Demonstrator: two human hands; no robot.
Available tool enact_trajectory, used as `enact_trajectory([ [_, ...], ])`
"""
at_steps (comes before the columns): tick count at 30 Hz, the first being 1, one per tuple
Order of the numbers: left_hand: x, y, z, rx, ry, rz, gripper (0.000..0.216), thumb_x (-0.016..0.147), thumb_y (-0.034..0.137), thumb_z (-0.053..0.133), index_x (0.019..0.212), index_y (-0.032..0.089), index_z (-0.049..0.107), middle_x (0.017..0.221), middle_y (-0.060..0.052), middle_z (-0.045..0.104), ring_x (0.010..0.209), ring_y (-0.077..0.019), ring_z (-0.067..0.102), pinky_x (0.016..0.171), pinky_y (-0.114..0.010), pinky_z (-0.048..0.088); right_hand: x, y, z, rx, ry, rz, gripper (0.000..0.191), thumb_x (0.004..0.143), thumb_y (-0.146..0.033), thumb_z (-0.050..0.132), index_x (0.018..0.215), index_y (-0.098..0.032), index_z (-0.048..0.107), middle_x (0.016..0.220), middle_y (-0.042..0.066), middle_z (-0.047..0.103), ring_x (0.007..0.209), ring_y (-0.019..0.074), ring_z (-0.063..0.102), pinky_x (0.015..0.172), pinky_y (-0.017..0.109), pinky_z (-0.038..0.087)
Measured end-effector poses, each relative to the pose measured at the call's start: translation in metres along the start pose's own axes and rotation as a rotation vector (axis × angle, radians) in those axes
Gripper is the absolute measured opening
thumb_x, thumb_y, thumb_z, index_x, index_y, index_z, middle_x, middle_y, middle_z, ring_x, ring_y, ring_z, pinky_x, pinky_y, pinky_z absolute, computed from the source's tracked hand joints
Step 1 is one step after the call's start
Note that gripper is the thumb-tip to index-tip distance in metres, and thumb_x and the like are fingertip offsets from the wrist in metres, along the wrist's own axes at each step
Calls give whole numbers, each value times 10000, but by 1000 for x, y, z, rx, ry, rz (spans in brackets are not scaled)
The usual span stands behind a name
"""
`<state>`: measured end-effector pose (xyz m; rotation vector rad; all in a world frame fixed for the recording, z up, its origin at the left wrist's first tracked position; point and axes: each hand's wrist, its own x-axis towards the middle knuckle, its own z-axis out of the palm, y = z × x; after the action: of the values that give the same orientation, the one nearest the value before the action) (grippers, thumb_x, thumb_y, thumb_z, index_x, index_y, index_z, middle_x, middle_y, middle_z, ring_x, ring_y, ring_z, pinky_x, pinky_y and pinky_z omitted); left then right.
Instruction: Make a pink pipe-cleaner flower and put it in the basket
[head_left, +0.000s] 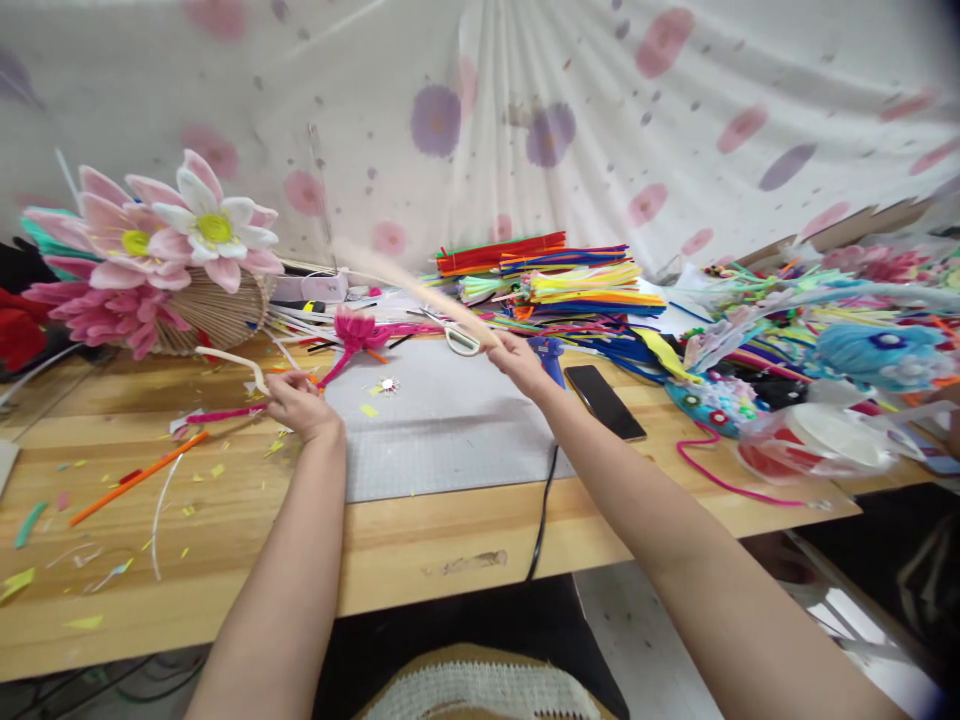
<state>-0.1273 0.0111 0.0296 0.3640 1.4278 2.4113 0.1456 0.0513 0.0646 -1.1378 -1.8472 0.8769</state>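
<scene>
My left hand [300, 403] is closed, pinching a bent cream pipe cleaner [232, 358] above the left part of the table. My right hand [519, 365] grips one end of a long pale peach strip [427, 285], which looks like pipe cleaner and is smeared by motion toward its far end. White-handled scissors [462, 341] lie just beneath that strip. Behind my left hand is a magenta pipe-cleaner flower [358, 332]. A blue glue gun [550, 358] lies close behind my right hand, partly hidden by it.
A grey cutting mat [442, 450] covers the table's middle. Bundled pipe cleaners [570, 280] are stacked behind it. A fan with fuzzy flowers [217, 300] stands at left; a black phone [604, 402] lies right. Scraps and an orange pipe cleaner [139, 478] litter the left. A black cable [544, 510] crosses the front edge.
</scene>
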Motion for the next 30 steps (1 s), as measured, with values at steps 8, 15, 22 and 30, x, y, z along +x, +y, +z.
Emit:
enact_trajectory([
  [8, -22, -11, 5, 25, -113, -60, 303, 755, 382, 408, 524, 186, 414, 441, 72, 262, 379, -55, 237, 392, -223, 155, 16, -9, 22, 532, 94, -20, 202, 790, -386, 522, 797, -212, 419, 610, -52, 416, 516, 78, 390, 506, 210, 348],
  [15, -39, -18, 6, 63, -280, -92, 342, 751, 402, 447, 490, 181, 446, 407, 76, 245, 374, -54, 232, 403, -222, 159, -9, 24, 40, 293, 46, 101, 69, 814, -255, 454, 803, -213, 400, 677, -43, 446, 599, 83, 447, 612, 217, 404],
  [22, -42, -18, 7, 60, -296, -111, 353, 773, 385, 448, 493, 171, 463, 407, 72, 267, 370, -49, 237, 399, -220, 152, 13, 10, 26, 405, 233, -46, 179, 853, -383, 422, 867, -261, 292, 637, -73, 357, 458, 77, 367, 454, 213, 340],
  [30, -44, -20, 8, 78, -305, -115, 352, 778, 382, 442, 499, 168, 468, 409, 73, 273, 365, -47, 244, 395, -213, 156, 20, 17, 35, 313, 228, -58, 163, 870, -389, 405, 878, -252, 316, 663, -46, 379, 548, 93, 423, 546, 229, 430],
])
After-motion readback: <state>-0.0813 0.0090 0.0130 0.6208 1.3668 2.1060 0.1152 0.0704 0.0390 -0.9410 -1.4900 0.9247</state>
